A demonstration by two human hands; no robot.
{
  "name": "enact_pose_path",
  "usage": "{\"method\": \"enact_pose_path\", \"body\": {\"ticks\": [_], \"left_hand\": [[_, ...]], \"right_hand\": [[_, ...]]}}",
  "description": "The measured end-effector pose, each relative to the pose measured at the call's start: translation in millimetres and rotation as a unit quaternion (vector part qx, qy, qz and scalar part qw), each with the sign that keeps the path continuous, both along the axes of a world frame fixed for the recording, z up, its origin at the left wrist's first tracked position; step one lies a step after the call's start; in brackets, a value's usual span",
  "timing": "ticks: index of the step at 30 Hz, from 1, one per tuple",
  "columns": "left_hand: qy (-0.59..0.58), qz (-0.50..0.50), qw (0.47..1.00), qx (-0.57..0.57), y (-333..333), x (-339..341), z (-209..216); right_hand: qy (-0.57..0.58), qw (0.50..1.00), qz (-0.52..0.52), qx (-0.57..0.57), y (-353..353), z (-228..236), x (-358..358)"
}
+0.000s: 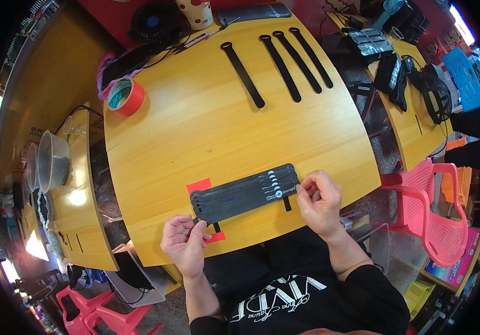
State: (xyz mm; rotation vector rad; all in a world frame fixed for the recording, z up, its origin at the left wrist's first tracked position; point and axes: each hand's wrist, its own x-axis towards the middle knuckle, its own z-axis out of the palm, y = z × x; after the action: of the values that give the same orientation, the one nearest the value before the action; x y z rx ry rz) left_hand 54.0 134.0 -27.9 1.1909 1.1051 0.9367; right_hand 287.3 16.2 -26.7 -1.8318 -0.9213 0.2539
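A fanned stack of dark grey printed flat strips [240, 195] lies slantwise near the front edge of the yellow table [195, 134]. My left hand [185, 239] pinches the stack's near left corner between thumb and forefinger. At the other end, the fingertips of my right hand [321, 202] are closed on the right edge of the nearest strip. Short ends of black strap [288, 204] stick out beneath the stack on the near side. Red tape pieces [198, 186] show on the table by its left end.
Several black straps with looped ends [244, 75] lie on the far half of the table. A red tape roll [126, 97] sits at the left edge. A fan [153, 22] and a dotted cup [196, 13] stand at the back. Pink chairs [432, 209] are at the right.
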Motion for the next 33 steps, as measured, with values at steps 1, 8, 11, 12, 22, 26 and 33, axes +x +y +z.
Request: {"method": "enact_pose_path", "body": {"ticks": [1, 8, 11, 12, 22, 26, 33], "left_hand": [[0.001, 0.001, 1.0, 0.002, -0.2, -0.4, 1.3], [0.003, 0.003, 1.0, 0.002, 0.7, -1.5, 1.7], [0.006, 0.001, 1.0, 0.004, 0.6, -1.6, 0.7], [0.004, 0.002, 1.0, 0.005, 0.5, -1.4, 0.6], [0.008, 0.0, 1.0, 0.007, -0.8, 0.0, 1.6], [0.01, 0.003, 1.0, 0.01, -0.6, 0.2, 0.4], [0.023, 0.014, 0.999, 0.026, -2.2, 1.0, 4.2]], "right_hand": [[0.0, 1.0, 0.0, 0.001, 0.2, 0.6, -0.4], [-0.009, 1.0, 0.002, -0.007, 2.9, 1.5, -0.6], [-0.012, 1.0, -0.002, -0.003, 3.9, 1.7, -0.8], [-0.017, 1.0, 0.001, -0.004, 3.7, 2.2, -0.7], [-0.008, 1.0, -0.003, -0.002, 2.9, 1.3, -0.7], [-0.012, 1.0, -0.004, 0.007, 4.8, 1.2, -0.7], [-0.027, 1.0, 0.016, 0.001, 7.0, 2.4, -0.6]]}}
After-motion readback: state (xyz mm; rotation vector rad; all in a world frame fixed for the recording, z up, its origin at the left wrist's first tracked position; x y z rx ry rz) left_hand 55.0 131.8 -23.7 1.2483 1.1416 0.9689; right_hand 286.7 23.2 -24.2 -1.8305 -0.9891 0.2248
